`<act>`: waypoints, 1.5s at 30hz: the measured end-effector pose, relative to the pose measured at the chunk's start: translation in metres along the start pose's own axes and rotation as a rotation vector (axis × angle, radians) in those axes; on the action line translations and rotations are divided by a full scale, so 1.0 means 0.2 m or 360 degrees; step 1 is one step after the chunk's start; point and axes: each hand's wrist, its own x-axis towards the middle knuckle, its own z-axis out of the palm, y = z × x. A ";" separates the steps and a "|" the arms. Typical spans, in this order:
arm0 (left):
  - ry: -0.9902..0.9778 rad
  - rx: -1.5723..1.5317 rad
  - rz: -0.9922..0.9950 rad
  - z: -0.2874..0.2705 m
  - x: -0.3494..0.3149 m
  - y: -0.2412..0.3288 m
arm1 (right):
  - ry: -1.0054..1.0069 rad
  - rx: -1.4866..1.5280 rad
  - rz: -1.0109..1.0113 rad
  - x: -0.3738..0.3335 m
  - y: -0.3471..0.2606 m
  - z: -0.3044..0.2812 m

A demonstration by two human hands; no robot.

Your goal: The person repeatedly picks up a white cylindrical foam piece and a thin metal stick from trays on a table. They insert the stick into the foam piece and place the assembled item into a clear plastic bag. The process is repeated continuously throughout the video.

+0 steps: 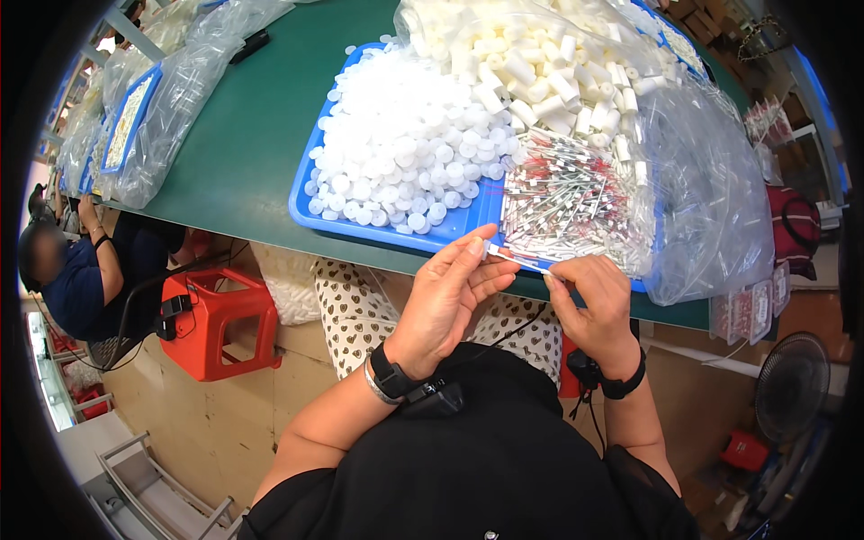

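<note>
Both of my hands meet over the near edge of a blue tray (310, 193). My left hand (443, 301) pinches the left end of a thin white stick (522, 261) between thumb and fingers, where a small whitish piece shows at the fingertips. With thumb and forefinger my right hand (592, 301) grips the stick's other end. Part of the stick looks reddish. Just beyond my hands lies a heap of similar thin sticks (576, 198), white with red and metallic parts. Left of it is a pile of translucent white round caps (396, 144).
Cream-white cylinders (558, 76) spill from a clear plastic bag (706, 180) onto the tray's far side. The tray sits on a green table (243, 153). A red stool (220, 319) and a seated person (99, 270) are at left. A black fan (792, 382) stands at right.
</note>
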 end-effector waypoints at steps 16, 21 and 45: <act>-0.0235 0.0290 0.0035 0.03 -0.01 -0.07 | -0.0415 0.1430 0.1423 0.00 -0.05 0.06; -0.0038 0.0277 0.0090 0.02 0.01 -0.06 | -0.0425 0.0654 0.0551 0.08 0.03 -0.02; -0.0105 0.0211 -0.0083 0.03 0.00 -0.01 | -0.0024 -0.0223 0.0284 0.47 0.61 -0.27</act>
